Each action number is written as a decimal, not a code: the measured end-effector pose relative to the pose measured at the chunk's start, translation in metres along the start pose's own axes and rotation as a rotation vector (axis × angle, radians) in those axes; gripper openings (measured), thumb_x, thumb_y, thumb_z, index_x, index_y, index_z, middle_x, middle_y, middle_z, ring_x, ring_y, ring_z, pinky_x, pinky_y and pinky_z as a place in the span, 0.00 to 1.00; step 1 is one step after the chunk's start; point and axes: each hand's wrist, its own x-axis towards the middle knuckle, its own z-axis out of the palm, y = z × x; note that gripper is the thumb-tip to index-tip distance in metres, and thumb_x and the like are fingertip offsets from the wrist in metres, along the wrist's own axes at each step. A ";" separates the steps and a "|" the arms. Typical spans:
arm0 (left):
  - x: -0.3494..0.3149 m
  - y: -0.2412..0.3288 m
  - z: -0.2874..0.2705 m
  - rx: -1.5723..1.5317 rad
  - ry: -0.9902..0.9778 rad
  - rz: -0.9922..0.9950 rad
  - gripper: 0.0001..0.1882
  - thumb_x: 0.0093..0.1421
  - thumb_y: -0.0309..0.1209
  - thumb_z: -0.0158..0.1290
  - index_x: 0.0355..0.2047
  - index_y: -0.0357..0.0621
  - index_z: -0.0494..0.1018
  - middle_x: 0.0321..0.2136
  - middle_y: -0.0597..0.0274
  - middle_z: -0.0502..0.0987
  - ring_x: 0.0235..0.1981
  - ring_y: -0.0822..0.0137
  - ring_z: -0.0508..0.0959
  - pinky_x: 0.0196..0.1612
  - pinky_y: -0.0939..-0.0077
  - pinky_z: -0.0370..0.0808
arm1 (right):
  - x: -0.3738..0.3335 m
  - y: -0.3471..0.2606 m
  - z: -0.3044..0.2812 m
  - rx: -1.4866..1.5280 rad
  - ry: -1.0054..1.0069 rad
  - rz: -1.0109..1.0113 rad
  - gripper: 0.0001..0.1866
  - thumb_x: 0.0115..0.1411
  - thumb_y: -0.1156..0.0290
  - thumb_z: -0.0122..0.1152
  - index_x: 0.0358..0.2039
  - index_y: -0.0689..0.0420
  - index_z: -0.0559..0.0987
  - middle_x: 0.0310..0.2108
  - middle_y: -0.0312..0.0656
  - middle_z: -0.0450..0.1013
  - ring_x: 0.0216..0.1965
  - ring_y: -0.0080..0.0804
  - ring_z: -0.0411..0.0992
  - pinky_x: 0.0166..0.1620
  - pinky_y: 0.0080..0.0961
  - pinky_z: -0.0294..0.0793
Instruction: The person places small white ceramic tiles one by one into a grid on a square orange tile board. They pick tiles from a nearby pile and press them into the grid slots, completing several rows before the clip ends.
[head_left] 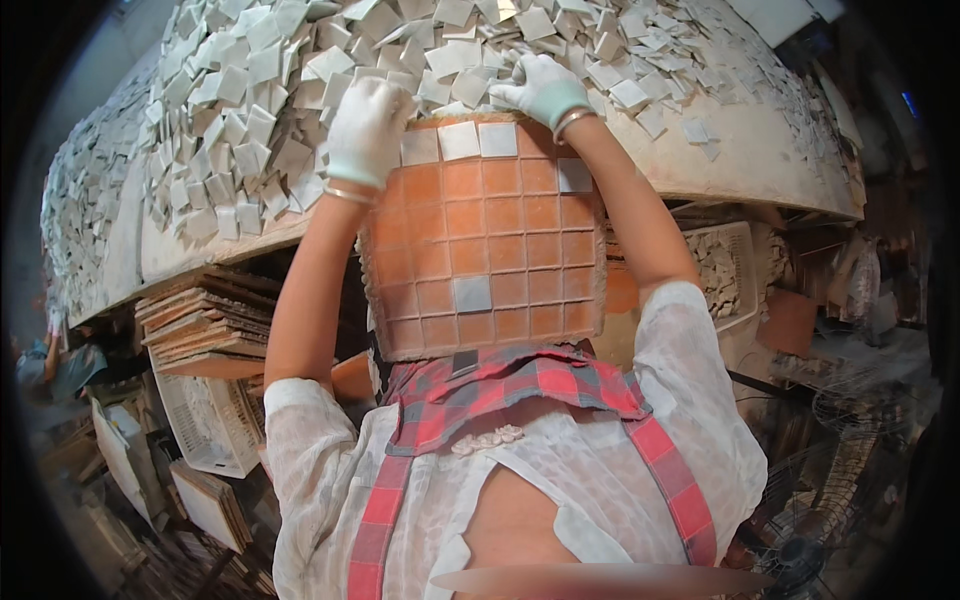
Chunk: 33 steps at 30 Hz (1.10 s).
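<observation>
Gridded orange tray (485,240), chalky and square-celled, leans against the bench under heaped matte white tiles (260,90). Gloved left hand (368,128) and right hand (541,88) rest apart, fingers curled loosely over tiles at the tray's top edge.

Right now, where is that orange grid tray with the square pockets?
In the head view the orange grid tray sits at centre, propped against the person's chest, its top edge at the heap of white tiles, between the left hand and right hand.
</observation>
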 end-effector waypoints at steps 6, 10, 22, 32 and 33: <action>-0.087 0.036 -0.025 -0.053 -0.087 0.114 0.07 0.59 0.30 0.65 0.38 0.47 0.81 0.39 0.59 0.81 0.40 0.53 0.81 0.45 0.60 0.79 | 0.029 -0.004 0.028 -0.190 -0.070 0.036 0.34 0.55 0.37 0.69 0.47 0.56 0.87 0.49 0.55 0.83 0.51 0.55 0.82 0.55 0.46 0.80; -0.110 0.031 -0.033 -0.156 -0.029 -0.093 0.11 0.58 0.30 0.67 0.42 0.45 0.83 0.39 0.57 0.82 0.42 0.53 0.81 0.46 0.62 0.79 | 0.019 0.028 0.010 -0.030 0.051 0.099 0.28 0.62 0.45 0.67 0.48 0.59 0.86 0.44 0.52 0.85 0.43 0.50 0.84 0.48 0.43 0.83; -0.074 0.030 -0.026 -0.062 -0.232 -0.106 0.19 0.56 0.35 0.69 0.47 0.45 0.78 0.45 0.55 0.79 0.47 0.48 0.79 0.51 0.57 0.77 | -0.088 0.053 -0.022 0.737 0.027 0.033 0.13 0.70 0.67 0.64 0.47 0.62 0.85 0.36 0.39 0.83 0.34 0.24 0.81 0.37 0.26 0.81; -0.088 0.037 -0.025 -0.217 -0.191 0.108 0.09 0.58 0.27 0.66 0.38 0.45 0.78 0.43 0.58 0.80 0.44 0.52 0.80 0.48 0.60 0.78 | -0.114 0.037 -0.001 -0.094 0.210 -0.508 0.06 0.62 0.66 0.71 0.37 0.51 0.84 0.38 0.38 0.78 0.38 0.43 0.78 0.44 0.39 0.79; -0.092 0.035 -0.027 -0.234 -0.199 0.098 0.10 0.57 0.28 0.66 0.38 0.44 0.79 0.44 0.58 0.80 0.46 0.52 0.80 0.49 0.60 0.78 | -0.110 0.034 -0.001 -0.105 0.183 -0.508 0.06 0.63 0.65 0.71 0.38 0.51 0.85 0.38 0.38 0.78 0.39 0.43 0.78 0.44 0.40 0.79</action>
